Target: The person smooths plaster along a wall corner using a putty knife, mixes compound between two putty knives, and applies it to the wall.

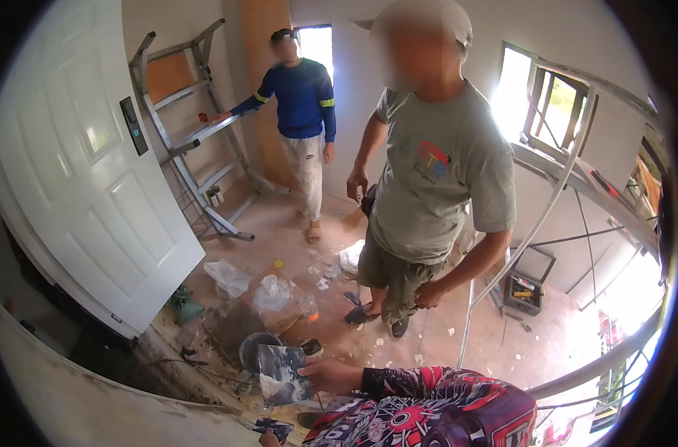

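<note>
At the bottom, my right hand (325,375) extends from a patterned red, black and white sleeve (428,384). Its fingers grip the edge of a flat rectangular plaster board (285,372), dark and smeared with white paste. Only part of my left hand (269,439) shows at the lower frame edge, closed on a small dark flat tool (274,428) with whitish smears; its exact kind is unclear. The tool is close to the pale wall surface (197,425). Behind the board, a round bucket (254,344) is partly hidden, with a small dark container (311,347) beside it.
A person in a grey shirt (443,164) stands close ahead; another in blue (298,100) touches a metal ladder (197,134). A white door (93,164) stands at left. Plastic bags (272,293), a bottle (308,304) and debris litter the floor. A toolbox (524,293) and metal poles are right.
</note>
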A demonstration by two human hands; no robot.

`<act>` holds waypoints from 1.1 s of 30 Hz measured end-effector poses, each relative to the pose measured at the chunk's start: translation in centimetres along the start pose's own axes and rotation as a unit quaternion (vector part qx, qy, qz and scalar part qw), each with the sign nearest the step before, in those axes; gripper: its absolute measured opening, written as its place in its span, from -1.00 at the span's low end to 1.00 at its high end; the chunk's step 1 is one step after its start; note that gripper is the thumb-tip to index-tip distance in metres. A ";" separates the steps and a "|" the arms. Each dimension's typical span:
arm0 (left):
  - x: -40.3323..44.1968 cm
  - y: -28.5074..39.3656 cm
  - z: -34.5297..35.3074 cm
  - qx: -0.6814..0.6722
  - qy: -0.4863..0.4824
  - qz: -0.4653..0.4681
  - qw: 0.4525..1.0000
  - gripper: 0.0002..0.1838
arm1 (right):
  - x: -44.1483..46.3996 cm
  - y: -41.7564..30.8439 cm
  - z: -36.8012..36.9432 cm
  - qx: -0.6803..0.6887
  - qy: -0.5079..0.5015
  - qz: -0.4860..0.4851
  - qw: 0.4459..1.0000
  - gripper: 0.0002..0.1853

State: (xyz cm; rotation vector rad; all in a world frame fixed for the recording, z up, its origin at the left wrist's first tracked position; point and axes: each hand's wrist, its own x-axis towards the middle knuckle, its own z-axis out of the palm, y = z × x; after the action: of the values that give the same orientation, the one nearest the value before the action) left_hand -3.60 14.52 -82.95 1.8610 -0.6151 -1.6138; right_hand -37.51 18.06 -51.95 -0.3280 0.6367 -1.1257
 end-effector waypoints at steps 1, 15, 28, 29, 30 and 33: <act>-0.5 0.2 0.0 0.011 0.004 0.010 1.000 -0.60 | -0.2 -0.2 0.2 0.000 0.002 0.004 1.000 -0.73; 5.8 -3.9 -1.1 0.151 -0.046 0.176 0.972 -0.61 | -0.2 -0.4 0.4 -0.017 0.001 0.008 1.000 -0.71; 5.3 -4.0 -0.5 0.069 -0.030 0.226 0.971 -0.69 | -0.4 -0.3 0.6 -0.031 -0.007 0.004 0.999 -0.64; 5.3 -3.8 -0.8 0.050 -0.014 0.167 0.985 -0.69 | -0.1 0.2 0.1 -0.027 -0.008 0.004 1.000 -0.65; 4.9 -3.1 -0.5 0.028 0.003 0.108 0.994 -0.69 | 0.0 0.3 -0.2 -0.026 -0.011 0.004 1.000 -0.66; 4.4 -1.8 -0.4 -0.038 0.056 -0.071 0.995 -0.68 | -0.1 0.3 -0.3 -0.025 -0.009 0.004 1.000 -0.68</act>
State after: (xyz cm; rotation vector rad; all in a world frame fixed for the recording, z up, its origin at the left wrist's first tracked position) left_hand -2.59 12.89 -87.28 1.9612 -0.3762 -1.5840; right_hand -37.51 18.29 -52.28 -0.3774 0.6510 -1.0991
